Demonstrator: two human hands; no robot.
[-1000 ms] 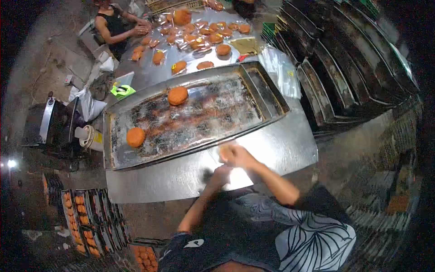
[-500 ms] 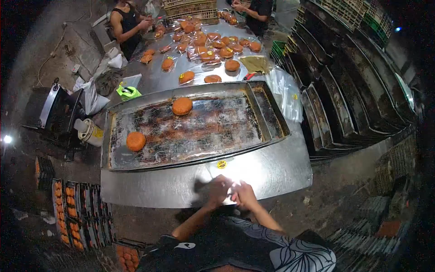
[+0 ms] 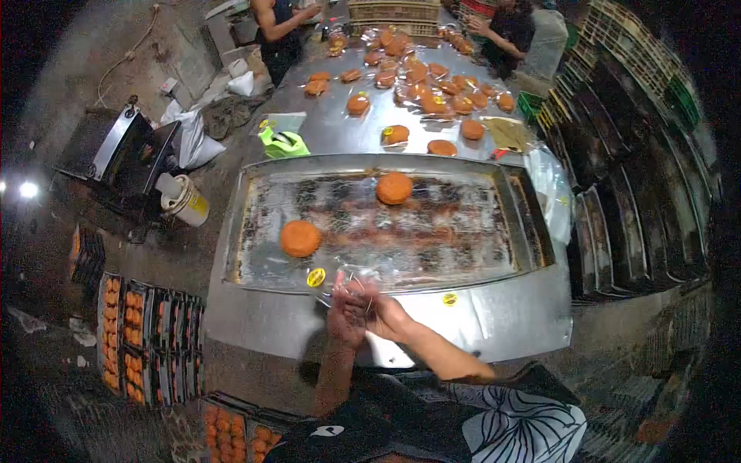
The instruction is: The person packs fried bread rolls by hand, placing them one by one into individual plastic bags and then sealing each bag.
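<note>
My left hand and my right hand are together at the near edge of a large metal tray. Between them is a clear plastic bag, with a yellow round sticker at its left. The fingers of my left hand are curled on the bag, and those of my right hand are bent against it. One round orange-brown bun lies at the left of the tray, another bun near its far side. A second yellow sticker shows on the metal table.
Many bagged buns lie beyond the tray. A green tape dispenser and plastic bags flank it. Stacked trays stand right, a white bucket left. Two people, one arm visible left, another right, stand at the far end.
Both hands have moved up from the bare table to the tray's near edge, now with a stickered clear bag. The camera view has shifted, so the tray appears farther right.
</note>
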